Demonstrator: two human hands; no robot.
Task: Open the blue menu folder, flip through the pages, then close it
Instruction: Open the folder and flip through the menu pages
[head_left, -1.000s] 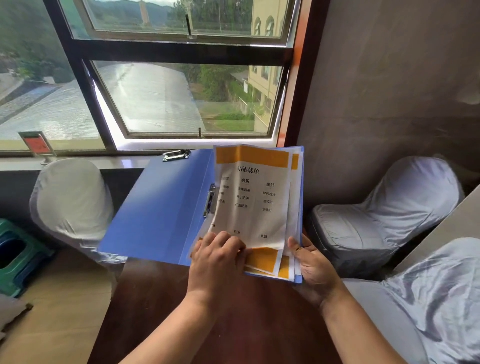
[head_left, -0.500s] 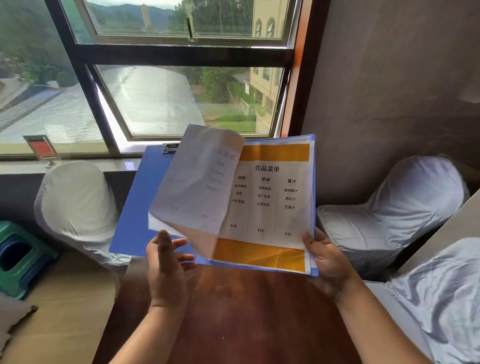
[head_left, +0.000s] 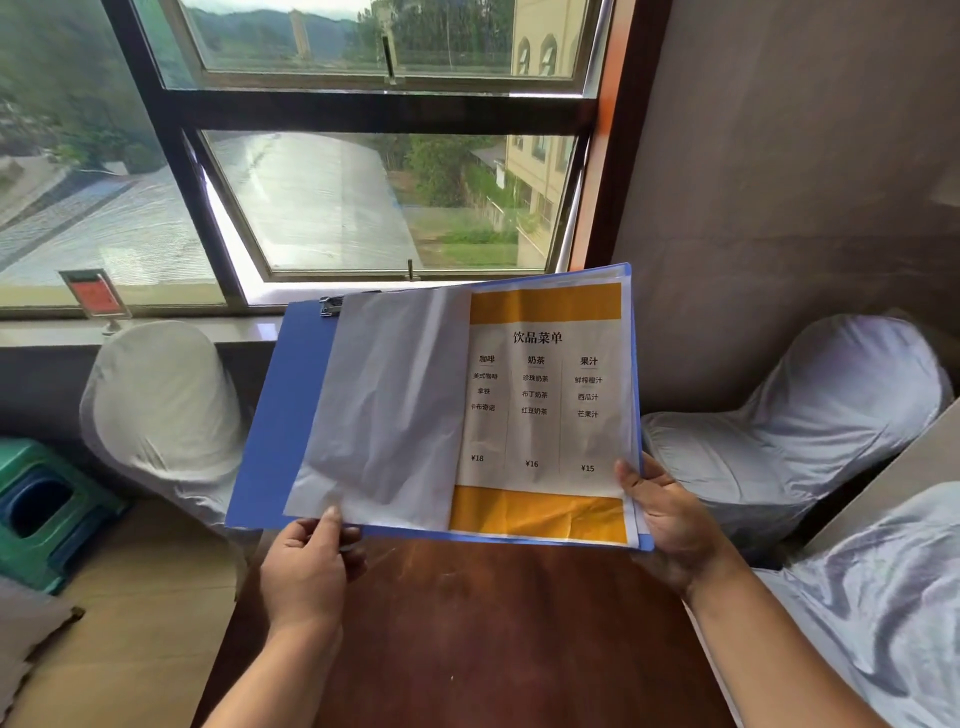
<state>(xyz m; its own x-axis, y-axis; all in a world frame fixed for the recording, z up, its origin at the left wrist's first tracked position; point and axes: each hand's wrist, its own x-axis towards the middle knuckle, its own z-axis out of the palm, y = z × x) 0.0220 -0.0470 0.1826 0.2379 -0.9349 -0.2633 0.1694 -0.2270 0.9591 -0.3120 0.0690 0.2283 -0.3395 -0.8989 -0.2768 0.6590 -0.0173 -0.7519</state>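
Folder work is what the head view shows: the blue menu folder (head_left: 270, 431) lies open and tilted above the near edge of a dark wooden table (head_left: 467, 623), held up at both bottom corners. Its cover looks like thin, stiff plastic board, smooth and probably a little slippery, light enough for 2 hands to carry with ease. The turned page (head_left: 384, 415) rests face down over the left cover, its blank back grey-white, creased and limp; it is thin paper that would likely crumple or tear if pulled hard. The left hand (head_left: 306, 566) pinches its bottom corner between thumb and fingers. The right hand (head_left: 670, 519) is spread under the folder's lower right corner, thumb lying on the page edge. The facing menu page (head_left: 540, 405) is white with orange bands top and bottom, 3 columns of print, and wrinkles in the lower band. A metal clip (head_left: 330, 306) sits at the top of the left cover. My judgement: pages are best lifted by a free bottom corner, the folder steadied by its stiff outer edge.
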